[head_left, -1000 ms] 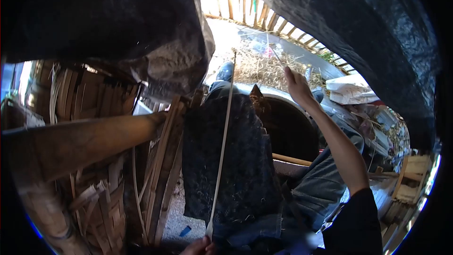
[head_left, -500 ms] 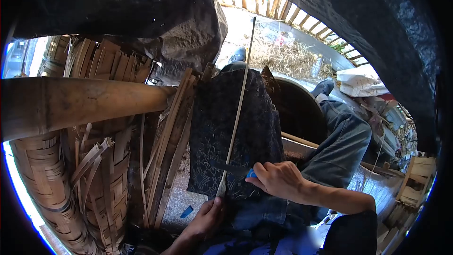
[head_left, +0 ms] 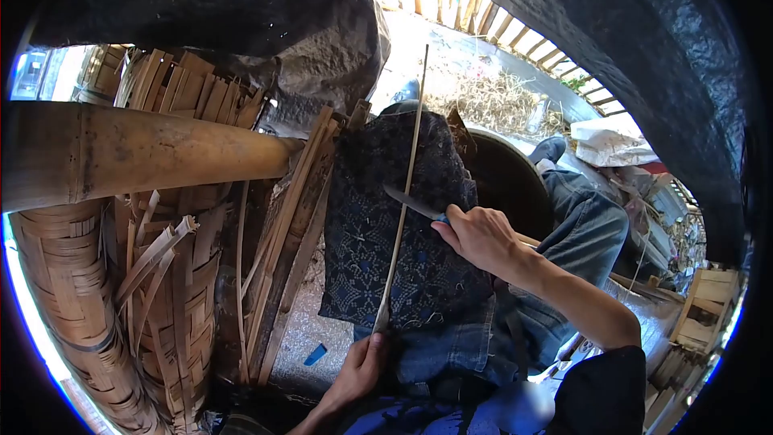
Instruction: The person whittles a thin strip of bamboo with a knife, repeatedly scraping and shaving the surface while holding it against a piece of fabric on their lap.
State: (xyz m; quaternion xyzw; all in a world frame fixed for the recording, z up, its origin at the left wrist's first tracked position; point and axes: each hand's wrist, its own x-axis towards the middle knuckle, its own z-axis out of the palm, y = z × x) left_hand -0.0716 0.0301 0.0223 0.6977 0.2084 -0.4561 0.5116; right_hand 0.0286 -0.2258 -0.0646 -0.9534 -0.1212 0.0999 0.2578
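Observation:
A long thin bamboo strip (head_left: 409, 169) runs up and away over a dark patterned cloth (head_left: 362, 250) spread on my lap. My left hand (head_left: 361, 366) pinches its near end, which looks paler and frayed. In my right hand (head_left: 487, 240) is a knife (head_left: 413, 204) with a blue handle, mostly hidden by the fingers. The blade points left and lies across the strip around its middle; whether it touches cannot be made out. Below the cloth, a small blue piece (head_left: 316, 354) rests on the grey floor.
A thick bamboo pole (head_left: 161, 149) juts in from the left above woven bamboo baskets (head_left: 64, 290) and split slats (head_left: 282, 250). Between my legs stands a dark round container (head_left: 511, 189). Black sheeting (head_left: 201, 0) hangs overhead. Straw (head_left: 503, 105) lies beyond my feet.
My right hand and the knife have moved away from me, up along the strip from near its held end. The left hand keeps its grip, and the strip has shifted slightly.

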